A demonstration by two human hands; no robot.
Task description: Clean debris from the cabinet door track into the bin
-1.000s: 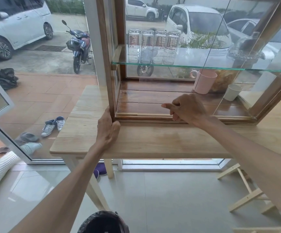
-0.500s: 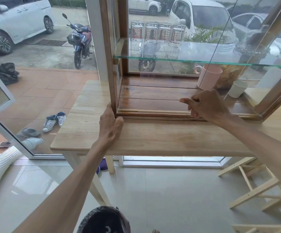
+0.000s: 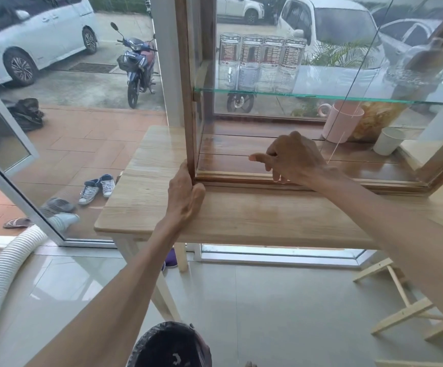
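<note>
Wood grooves of the cabinet door track (image 3: 241,178) run along the bottom front edge of a glass-sided wooden cabinet (image 3: 188,102), which stands on a pale wooden table (image 3: 254,215). The track looks like two narrow parallel channels in reddish-brown stained wood with a lighter strip between them; any debris in it is too small to make out. The left hand (image 3: 184,193) rests flat and open against the cabinet's left front corner post, thumb on the table just before the track's left end, gripping nothing. The right hand (image 3: 293,160) hovers over the middle of the track with fingers loosely curled, the index finger pointing left and the lower fingertips down at the groove; whether it pinches anything cannot be told. Inside, a green-edged glass shelf (image 3: 307,96) carries four clear printed glasses (image 3: 262,62), and a pink mug (image 3: 341,121) and a small white cup (image 3: 388,141) stand on the cabinet floor to the right. A black-lined round bin (image 3: 170,345) sits on the tiled floor below the table's front edge, at the bottom of the view.
</note>
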